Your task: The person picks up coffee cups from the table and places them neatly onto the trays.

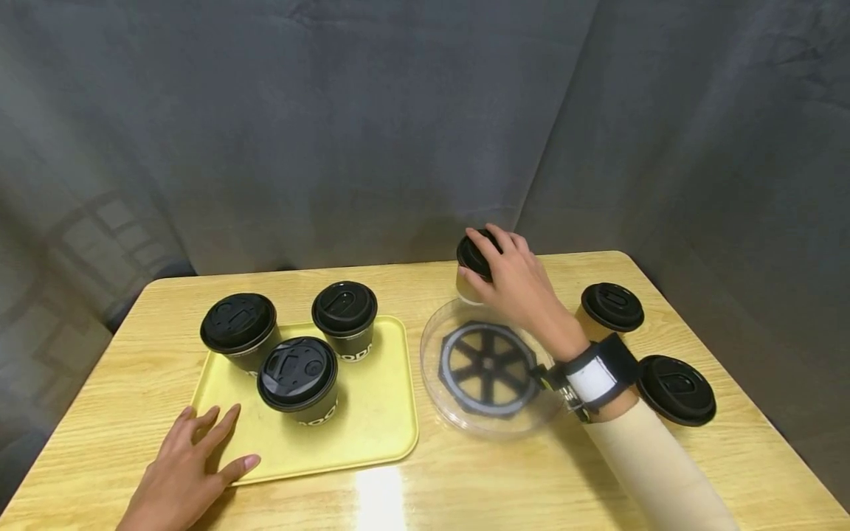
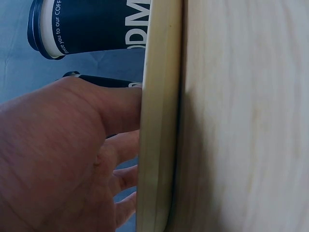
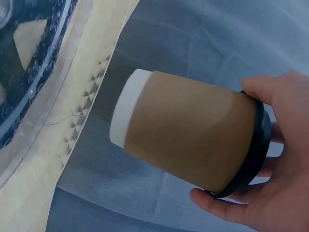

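Observation:
My right hand [image 1: 521,284] grips the black lid of a paper coffee cup [image 3: 188,128] from above. The cup has a brown sleeve and a white base; in the right wrist view it looks tilted, its base apart from the wood. My left hand [image 1: 182,468] rests at the near left corner of a yellow tray [image 1: 372,428], fingers spread and thumb by the rim. On the tray stand three dark lidded cups: one at the left [image 1: 239,332], one at the back [image 1: 345,317] and one in front [image 1: 299,380].
A round clear turntable [image 1: 488,369] with a dark spoked wheel pattern lies right of the tray, below the held cup. Two more black-lidded cups stand at the right, one farther back [image 1: 611,306], one nearer [image 1: 676,391]. Behind the wooden table [image 1: 319,501] hangs a grey curtain [image 1: 332,133].

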{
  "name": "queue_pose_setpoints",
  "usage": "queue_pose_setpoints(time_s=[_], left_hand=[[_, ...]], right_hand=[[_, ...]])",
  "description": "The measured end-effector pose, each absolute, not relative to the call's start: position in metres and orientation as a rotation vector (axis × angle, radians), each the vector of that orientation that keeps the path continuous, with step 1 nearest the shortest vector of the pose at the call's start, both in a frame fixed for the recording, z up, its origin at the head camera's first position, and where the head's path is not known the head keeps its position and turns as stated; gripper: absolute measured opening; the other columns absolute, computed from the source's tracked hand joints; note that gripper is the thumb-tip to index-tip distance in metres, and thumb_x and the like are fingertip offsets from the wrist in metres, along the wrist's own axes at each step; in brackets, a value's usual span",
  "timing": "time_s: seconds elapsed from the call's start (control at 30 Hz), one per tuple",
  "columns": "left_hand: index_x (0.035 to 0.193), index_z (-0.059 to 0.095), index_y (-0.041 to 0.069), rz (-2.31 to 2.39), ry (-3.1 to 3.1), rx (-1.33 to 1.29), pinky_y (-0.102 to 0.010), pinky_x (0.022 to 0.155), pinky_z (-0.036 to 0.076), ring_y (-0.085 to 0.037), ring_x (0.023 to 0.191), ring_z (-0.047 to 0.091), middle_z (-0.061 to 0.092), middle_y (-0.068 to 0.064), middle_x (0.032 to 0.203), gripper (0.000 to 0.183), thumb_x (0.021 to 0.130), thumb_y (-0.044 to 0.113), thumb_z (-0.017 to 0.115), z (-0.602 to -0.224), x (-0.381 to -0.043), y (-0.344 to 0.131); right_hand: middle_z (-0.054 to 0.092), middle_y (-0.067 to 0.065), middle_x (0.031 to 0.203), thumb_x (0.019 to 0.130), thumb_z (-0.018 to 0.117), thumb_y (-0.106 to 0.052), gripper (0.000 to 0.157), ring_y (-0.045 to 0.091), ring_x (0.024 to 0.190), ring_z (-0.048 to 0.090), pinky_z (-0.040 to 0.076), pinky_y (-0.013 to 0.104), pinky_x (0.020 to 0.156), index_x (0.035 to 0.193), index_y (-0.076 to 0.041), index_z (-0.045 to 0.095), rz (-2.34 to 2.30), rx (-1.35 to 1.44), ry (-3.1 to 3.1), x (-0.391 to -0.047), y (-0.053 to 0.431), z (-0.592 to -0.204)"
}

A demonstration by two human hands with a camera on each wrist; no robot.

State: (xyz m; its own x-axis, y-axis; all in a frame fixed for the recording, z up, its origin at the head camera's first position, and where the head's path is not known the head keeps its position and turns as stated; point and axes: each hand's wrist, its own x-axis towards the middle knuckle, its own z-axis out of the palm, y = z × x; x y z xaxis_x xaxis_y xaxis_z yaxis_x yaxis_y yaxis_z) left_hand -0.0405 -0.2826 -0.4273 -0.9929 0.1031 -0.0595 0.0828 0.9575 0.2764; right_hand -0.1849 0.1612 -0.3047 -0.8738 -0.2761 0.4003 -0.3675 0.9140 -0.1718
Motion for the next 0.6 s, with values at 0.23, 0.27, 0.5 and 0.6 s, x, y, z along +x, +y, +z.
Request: queue_pose_setpoints(time_s=[0.23,0.27,0.5,0.6], left_hand=[[0.146,0.042,0.003,0.419,3.021,0.135,-0.079,0.097,0.027,-0.061,0.131,0.025,0.04,-0.036,0.14,0.087,0.085,0.062,0.062,-0.428,-0.039,-0.284],[0.146,0.042,0.003,0.42,3.019,0.132,-0.079,0.097,0.027,-0.061,0.131,0.025,0.04,-0.036,0.14,0.087,0.085,0.062,0.062,-0.428,-0.039,-0.285],[0.146,0.042,0.003,0.415,3.022,0.129,-0.079,0.098,0.027,-0.061,0.131,0.025,0.04,-0.036,0.14,0.088,0.084,0.063,0.062,-0.427,-0.039,-0.284],[0.146,0.042,0.003,0.414,3.023,0.131,-0.079,0.098,0.027,-0.061,0.131,0.025,0.04,-0.036,0.14,0.088,0.084,0.063,0.062,-0.427,-0.04,-0.284]], right_hand=[[0.04,0.019,0.151,0.095,0.058,-0.046,0.061,0.044,0.13,0.044,0.049,0.064,0.09,0.149,-0.022,0.04,0.351,0.511,-2.748,-0.166,0.161,-0.312],[0.04,0.019,0.151,0.095,0.058,-0.046,0.062,0.044,0.13,0.045,0.049,0.064,0.09,0.149,-0.023,0.04,0.352,0.512,-2.756,-0.165,0.161,-0.313],[0.041,0.018,0.15,0.094,0.059,-0.046,0.062,0.044,0.13,0.045,0.051,0.064,0.087,0.148,-0.022,0.042,0.354,0.517,-2.793,-0.159,0.16,-0.326],[0.041,0.018,0.15,0.093,0.061,-0.047,0.062,0.044,0.13,0.045,0.051,0.063,0.087,0.147,-0.022,0.043,0.363,0.525,-2.803,-0.156,0.16,-0.33]])
